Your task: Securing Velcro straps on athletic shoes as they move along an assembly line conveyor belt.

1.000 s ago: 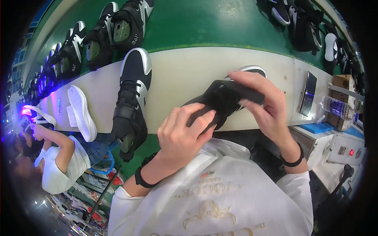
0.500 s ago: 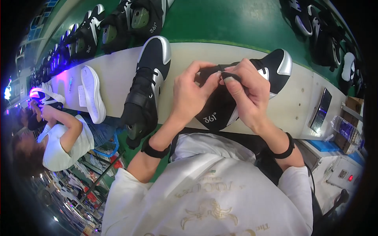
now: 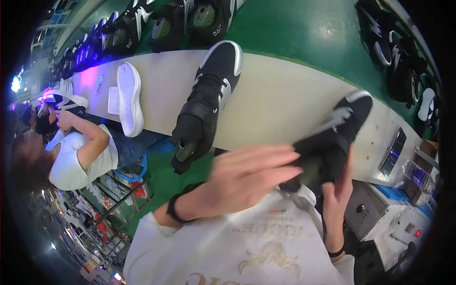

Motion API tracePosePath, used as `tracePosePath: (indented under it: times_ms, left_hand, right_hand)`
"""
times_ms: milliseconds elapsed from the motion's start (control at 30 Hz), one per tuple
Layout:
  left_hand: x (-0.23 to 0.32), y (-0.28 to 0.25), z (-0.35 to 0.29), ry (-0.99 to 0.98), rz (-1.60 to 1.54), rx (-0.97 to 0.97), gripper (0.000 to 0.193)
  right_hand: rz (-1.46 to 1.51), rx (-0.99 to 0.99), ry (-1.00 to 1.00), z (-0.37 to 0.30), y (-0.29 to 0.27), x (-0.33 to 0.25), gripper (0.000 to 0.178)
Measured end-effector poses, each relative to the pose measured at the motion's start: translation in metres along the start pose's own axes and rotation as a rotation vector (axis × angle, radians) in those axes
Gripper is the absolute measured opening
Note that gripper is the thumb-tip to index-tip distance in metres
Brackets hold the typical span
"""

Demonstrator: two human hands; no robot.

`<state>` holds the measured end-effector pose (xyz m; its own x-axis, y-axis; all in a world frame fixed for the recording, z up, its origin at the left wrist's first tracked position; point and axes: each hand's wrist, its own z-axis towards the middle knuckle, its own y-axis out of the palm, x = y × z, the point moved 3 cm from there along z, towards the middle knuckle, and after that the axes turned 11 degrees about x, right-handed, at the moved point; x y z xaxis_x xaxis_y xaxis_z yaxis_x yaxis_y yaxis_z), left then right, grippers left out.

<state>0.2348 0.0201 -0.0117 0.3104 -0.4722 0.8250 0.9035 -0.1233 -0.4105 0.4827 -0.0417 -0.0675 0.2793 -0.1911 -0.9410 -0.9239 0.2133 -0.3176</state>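
Note:
A black sneaker (image 3: 352,118) with a silver toe cap is tilted with its toe pointing up and right and its heel near my shirt. Around its right side near the heel, my right hand (image 3: 339,192) grips it, thumb on the near side. My left hand (image 3: 247,173), somewhat blurred, has its fingers stretched out straight toward the heel; whether they touch it I cannot tell. A second black sneaker (image 3: 211,92) with a strap and laces lies on the pale bench (image 3: 270,95), left of the held one.
Left on the bench are a white shoe sole (image 3: 129,99), a paper slip (image 3: 113,100) and a pen (image 3: 99,84). A phone (image 3: 393,153) lies right. Beyond, a green surface (image 3: 294,28) carries more sneakers (image 3: 168,28). A co-worker (image 3: 78,147) sits at left.
The held sneaker has moved nearer and to the right, its heel now toward me. My left hand has come off it, fingers straightened. My right hand has shifted from its top to its right side.

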Motion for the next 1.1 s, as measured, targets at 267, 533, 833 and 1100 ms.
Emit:
tracePosePath:
  times_ms: [267,533,833,1100]
  left_hand:
    - [-0.053,-0.072,-0.046,-0.663,0.447,0.086,0.086]
    - [-0.082,0.004,0.045,-0.464,0.35,0.178,0.081]
    - [-0.134,-0.028,0.135,-0.148,0.386,0.445,0.037]
    - [-0.124,0.037,-0.013,-0.129,0.585,-0.15,0.055]
  right_hand:
    - [-0.124,-0.017,0.016,0.005,0.025,0.002,0.097]
    - [-0.114,-0.049,-0.304,0.1,0.111,-0.034,0.09]
    - [-0.412,0.717,-0.666,0.38,0.021,0.023,0.061]
    - [-0.587,0.453,-0.162,0.485,-0.04,0.087,0.084]
